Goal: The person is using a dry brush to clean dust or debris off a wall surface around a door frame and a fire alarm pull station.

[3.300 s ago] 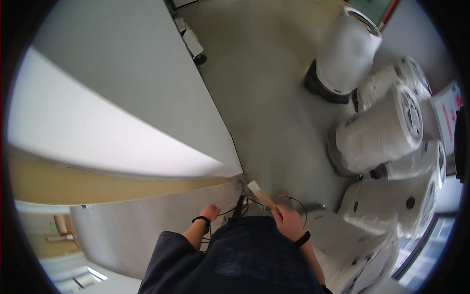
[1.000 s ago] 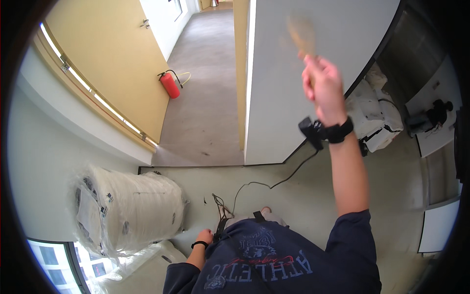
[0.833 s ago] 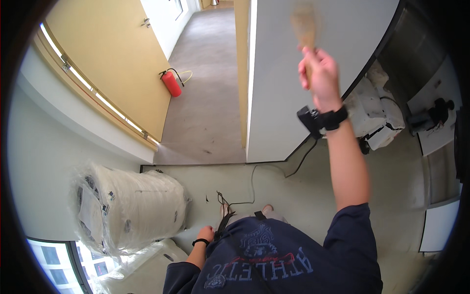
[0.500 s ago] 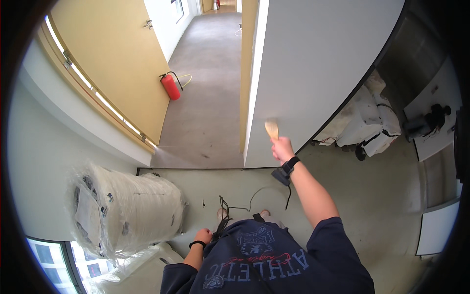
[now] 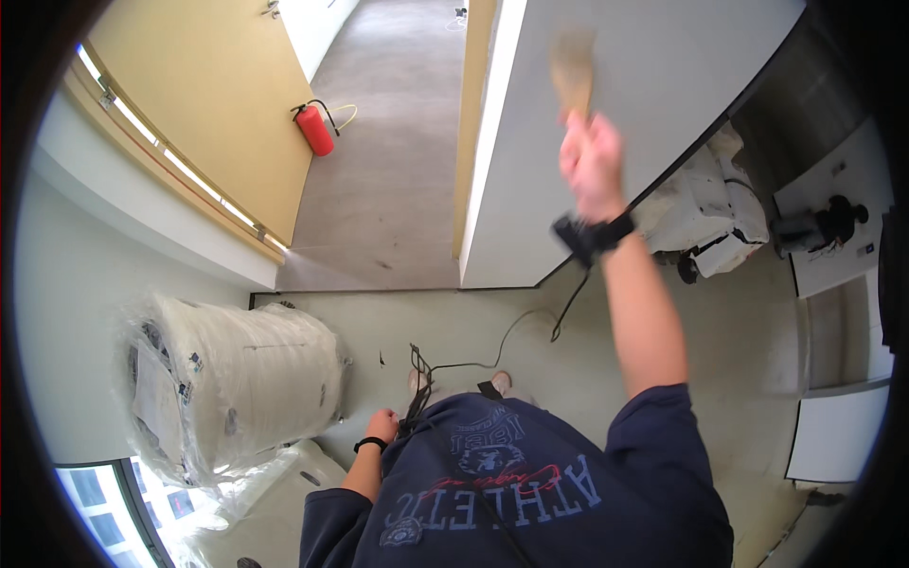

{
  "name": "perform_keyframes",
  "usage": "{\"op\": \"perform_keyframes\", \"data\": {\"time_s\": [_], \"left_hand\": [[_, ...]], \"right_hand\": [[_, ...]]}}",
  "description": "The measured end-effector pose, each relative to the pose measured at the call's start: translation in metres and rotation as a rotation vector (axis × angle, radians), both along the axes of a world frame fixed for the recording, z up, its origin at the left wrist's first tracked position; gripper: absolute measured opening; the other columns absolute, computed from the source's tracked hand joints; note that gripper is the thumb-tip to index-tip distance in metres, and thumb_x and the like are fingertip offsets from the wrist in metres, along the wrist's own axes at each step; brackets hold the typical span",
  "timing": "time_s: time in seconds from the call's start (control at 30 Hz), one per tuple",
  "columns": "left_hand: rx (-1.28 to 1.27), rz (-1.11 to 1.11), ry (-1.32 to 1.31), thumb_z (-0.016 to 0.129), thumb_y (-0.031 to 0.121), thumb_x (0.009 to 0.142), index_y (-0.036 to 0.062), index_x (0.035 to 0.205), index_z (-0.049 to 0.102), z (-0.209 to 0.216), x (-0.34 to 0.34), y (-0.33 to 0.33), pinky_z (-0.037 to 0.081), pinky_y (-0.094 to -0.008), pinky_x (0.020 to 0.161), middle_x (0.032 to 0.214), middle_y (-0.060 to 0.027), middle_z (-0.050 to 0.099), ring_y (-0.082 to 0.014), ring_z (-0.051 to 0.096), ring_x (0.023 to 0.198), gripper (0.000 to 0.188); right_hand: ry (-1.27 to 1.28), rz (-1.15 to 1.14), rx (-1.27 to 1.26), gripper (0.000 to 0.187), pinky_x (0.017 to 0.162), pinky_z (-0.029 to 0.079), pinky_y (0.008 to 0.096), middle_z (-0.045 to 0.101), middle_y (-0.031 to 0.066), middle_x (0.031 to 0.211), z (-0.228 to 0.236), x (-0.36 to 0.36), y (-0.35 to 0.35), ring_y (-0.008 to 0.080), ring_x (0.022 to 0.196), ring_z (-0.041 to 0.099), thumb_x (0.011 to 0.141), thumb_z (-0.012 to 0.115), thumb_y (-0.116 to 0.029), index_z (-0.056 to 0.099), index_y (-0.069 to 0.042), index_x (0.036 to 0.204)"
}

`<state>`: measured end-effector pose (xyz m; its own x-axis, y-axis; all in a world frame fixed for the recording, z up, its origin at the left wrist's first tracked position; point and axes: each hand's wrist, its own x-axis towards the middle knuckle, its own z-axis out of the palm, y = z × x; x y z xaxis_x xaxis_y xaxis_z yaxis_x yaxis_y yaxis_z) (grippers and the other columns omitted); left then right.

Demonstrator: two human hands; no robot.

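Grey wall backs the blurred brush, which my right hand grips, raised. It's probably light, softer at the bristles, best held by its stiff handle. My left hand seems curled; whether around anything, I can't tell.

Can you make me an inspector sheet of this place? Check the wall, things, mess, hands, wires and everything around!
Surface: plain grey wall behind the brush; contact unclear.
Things: the brush, blurred, bristles away from the person.
Clutter: plastic-wrapped pale barrel-shaped unit on the floor, left side.
Hands: right hand grips the brush handle; left hand low beside the shirt, grip unclear.
Cables: dark cable winding across the floor near the feet.
Surroundings: red extinguisher by the open yellow door; another person far right.
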<state>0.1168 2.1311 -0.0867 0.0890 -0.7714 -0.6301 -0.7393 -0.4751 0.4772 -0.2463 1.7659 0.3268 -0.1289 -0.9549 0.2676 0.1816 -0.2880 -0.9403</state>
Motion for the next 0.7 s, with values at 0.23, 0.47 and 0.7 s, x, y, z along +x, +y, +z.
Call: {"op": "perform_keyframes", "data": {"time_s": [0.23,0.47,0.7], "left_hand": [[0.005,0.025,-0.003,0.053,0.026,0.089,0.003,0.098,0.067,0.013,-0.005,-0.006,0.05,-0.0465,0.085,0.095,-0.0226,0.067,-0.0405,0.063,0.093,0.029],[0.005,0.029,0.011,0.054,0.024,0.089,0.0019,0.097,0.067,0.008,-0.001,0.001,0.049,-0.0464,0.085,0.094,-0.0236,0.067,-0.041,0.062,0.093,0.028],[-0.023,0.008,-0.001,0.054,0.023,0.087,0.0014,0.096,0.068,0.003,-0.001,-0.004,0.05,-0.0463,0.084,0.092,-0.0236,0.067,-0.0406,0.063,0.092,0.027]], "right_hand": [[0.234,0.105,0.957,0.017,0.033,0.023,0.0243,0.043,-0.0036,0.055,-0.191,-0.011,0.05,0.0062,0.038,0.034,0.094,0.053,-0.019,0.056,-0.006,0.083],[0.072,0.203,0.28,0.02,0.036,0.024,0.0206,0.044,-0.004,0.057,0.044,0.01,0.028,0.0042,0.039,0.033,0.096,0.048,-0.017,0.059,-0.001,0.091],[-0.039,0.012,-0.235,0.023,0.06,0.037,0.03,0.051,0.0076,0.078,0.127,0.0,0.024,0.017,0.062,0.047,0.099,0.047,-0.025,0.054,-0.009,0.114]]}}
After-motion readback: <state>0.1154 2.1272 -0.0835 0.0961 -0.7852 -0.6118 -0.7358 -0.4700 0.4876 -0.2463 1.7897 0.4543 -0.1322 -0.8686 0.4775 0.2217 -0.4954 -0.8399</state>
